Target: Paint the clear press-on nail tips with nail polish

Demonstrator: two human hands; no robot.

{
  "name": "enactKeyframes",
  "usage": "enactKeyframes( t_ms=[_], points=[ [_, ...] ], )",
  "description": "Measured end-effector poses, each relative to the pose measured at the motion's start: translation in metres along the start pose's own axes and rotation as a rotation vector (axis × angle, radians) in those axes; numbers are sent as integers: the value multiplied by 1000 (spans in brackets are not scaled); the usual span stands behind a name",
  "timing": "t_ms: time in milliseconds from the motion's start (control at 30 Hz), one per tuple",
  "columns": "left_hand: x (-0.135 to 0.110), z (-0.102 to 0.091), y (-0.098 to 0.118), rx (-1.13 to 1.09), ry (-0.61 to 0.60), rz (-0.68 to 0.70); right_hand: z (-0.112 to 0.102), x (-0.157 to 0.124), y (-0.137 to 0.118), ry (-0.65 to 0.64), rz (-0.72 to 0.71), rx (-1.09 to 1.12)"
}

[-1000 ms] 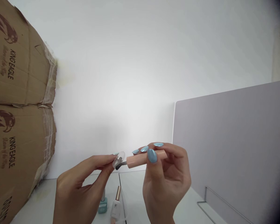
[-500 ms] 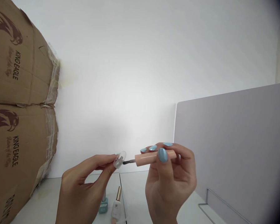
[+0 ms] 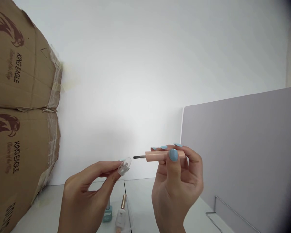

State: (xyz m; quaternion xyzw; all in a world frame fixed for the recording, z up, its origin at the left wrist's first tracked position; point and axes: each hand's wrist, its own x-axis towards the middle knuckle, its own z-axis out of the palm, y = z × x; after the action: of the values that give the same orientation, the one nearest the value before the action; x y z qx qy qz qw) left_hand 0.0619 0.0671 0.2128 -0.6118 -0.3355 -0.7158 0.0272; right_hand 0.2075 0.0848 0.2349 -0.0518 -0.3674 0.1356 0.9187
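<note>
My left hand pinches a small clear, rounded piece between thumb and index finger; a silvery-grey patch shows on it. In my right hand is a nail polish brush, gripped by its peach cap-handle. Its dark bristle tip points left, just right of the clear piece and slightly above its middle, apart from it. Below the hands stand a teal nail polish bottle, partly hidden by my left hand, and a white bottle with a gold cap.
Cardboard boxes fill the left side, stacked against the white wall. A grey panel rises at the right. A bent metal wire frame is near its base. A dark seam crosses the white tabletop.
My right hand has drawn the brush back to the right and up, so its tip has come away from the clear piece. My left hand has stayed almost still.
</note>
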Motion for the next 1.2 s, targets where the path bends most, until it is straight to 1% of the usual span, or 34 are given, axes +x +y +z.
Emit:
enactKeyframes(
  t_ms=[100, 167, 233, 433, 567, 633, 700, 800, 867, 933, 1000, 1133, 1200],
  points=[
    [4, 0, -3, 16, -33, 73, -2, 0, 0, -72, -67, 59],
    [6, 2, -3, 32, -45, 92, -1, 0, -1, -135, -74, 78],
    [6, 3, -2, 39, -59, 99, 0, -1, -2, -159, -65, 79],
    [3, -1, -1, 44, -73, 126, 5, -2, -4, -69, -19, 8],
    [1, -2, -3, 49, -68, 110, 5, -2, -2, 10, -25, -42],
    [1, -1, -5, 54, -48, 108, 5, -1, 0, 23, -56, -27],
    [1, 1, -7, 66, -34, 121, 3, 0, 1, -2, -100, 2],
    [2, 5, -8, 86, -24, 148, 1, 0, 2, -97, -143, 27],
    [2, 7, -6, 87, -12, 174, -1, -1, 2, -159, -154, 28],
    [2, 7, -4, 86, -4, 219, -1, -2, 1, -178, -154, 23],
    [0, 7, -1, 102, 5, 261, 1, -3, 0, -149, -138, 17],
    [-2, 4, 0, 175, 39, 302, 5, -2, -1, -50, -113, -35],
    [-3, 4, -1, 193, 34, 330, 5, 0, 0, -11, -113, -69]
  ],
)
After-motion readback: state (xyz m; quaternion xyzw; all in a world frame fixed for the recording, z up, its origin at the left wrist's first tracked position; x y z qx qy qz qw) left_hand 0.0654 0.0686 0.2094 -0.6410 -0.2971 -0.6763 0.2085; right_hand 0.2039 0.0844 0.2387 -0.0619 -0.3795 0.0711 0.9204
